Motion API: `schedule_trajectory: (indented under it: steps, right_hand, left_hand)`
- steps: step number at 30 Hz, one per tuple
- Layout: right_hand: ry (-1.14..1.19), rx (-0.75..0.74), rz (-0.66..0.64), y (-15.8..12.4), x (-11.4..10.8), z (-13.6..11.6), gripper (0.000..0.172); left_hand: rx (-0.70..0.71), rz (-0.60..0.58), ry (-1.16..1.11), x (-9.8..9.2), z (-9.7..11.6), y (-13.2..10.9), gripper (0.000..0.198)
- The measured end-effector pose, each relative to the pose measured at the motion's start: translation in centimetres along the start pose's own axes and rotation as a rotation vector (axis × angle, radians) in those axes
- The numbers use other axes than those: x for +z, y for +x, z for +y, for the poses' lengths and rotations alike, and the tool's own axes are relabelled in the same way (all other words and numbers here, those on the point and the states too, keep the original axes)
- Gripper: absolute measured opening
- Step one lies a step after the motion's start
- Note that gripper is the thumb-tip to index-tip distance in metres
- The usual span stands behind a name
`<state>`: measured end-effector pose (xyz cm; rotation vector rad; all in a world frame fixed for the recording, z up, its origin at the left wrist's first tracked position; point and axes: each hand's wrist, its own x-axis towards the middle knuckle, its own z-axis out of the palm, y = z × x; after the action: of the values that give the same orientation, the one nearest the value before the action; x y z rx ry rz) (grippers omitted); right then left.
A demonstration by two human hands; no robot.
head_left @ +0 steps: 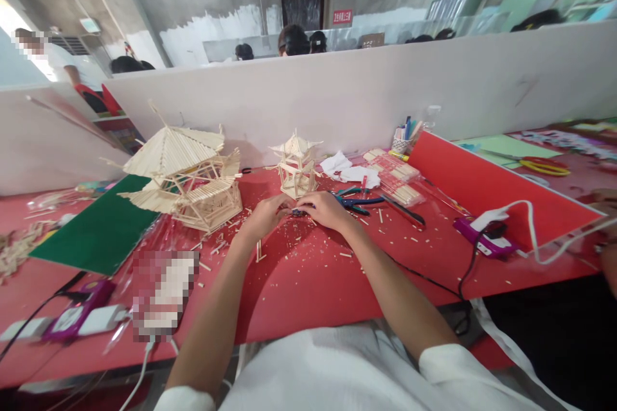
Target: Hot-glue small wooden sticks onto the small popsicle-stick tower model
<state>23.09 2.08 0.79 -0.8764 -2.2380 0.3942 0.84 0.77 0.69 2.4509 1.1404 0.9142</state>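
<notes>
My left hand [263,217] and my right hand [326,209] meet over the red table, just in front of a small pavilion model [297,170] built of thin wooden sticks. The fingers of both are bent and drawn together around a small dark blue thing [299,211]. It is mostly covered by my fingers and too small to name. To the left stands a larger stick pavilion [180,173] with a wide slatted roof. Blue-handled pliers [359,202] lie right beside my right hand. Bits of cut stick [294,244] are scattered around and below my hands.
A green board [103,225], a phone-like blurred object [166,295] and a purple power strip [80,311] lie left. Right are stick packs [398,176], white tissue [354,173], a leaning red board [496,186], another power strip [484,241] and cables. A white partition [361,93] stands behind.
</notes>
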Motion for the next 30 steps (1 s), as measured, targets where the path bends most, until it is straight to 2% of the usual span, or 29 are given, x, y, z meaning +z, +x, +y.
schedule_trajectory:
  steps: [6, 13, 20, 26, 30]
  right_hand:
    - [0.079, 0.009, 0.040, 0.1, -0.4, 0.4, 0.014]
    - [0.099, 0.011, -0.013, 0.0, -0.4, 0.1, 0.015]
    - [-0.033, 0.027, -0.035, 0.0, -0.5, 0.0, 0.017]
    - [-0.200, 0.282, 0.175, 0.0, -0.8, 2.9, 0.016]
    - [-0.188, 0.417, 0.253, 0.1, -0.9, 5.5, 0.014]
  left_hand:
    - [0.023, 0.016, 0.013, -0.1, -0.2, -0.1, 0.013]
    - [0.127, 0.038, 0.004, -0.2, 0.0, 0.0, 0.019]
    - [0.103, 0.044, 0.042, 0.0, -0.3, 0.0, 0.017]
    - [0.003, 0.117, 0.120, 0.0, -1.0, 0.1, 0.020]
    - [-0.050, 0.147, 0.154, 0.1, -1.5, 0.1, 0.022]
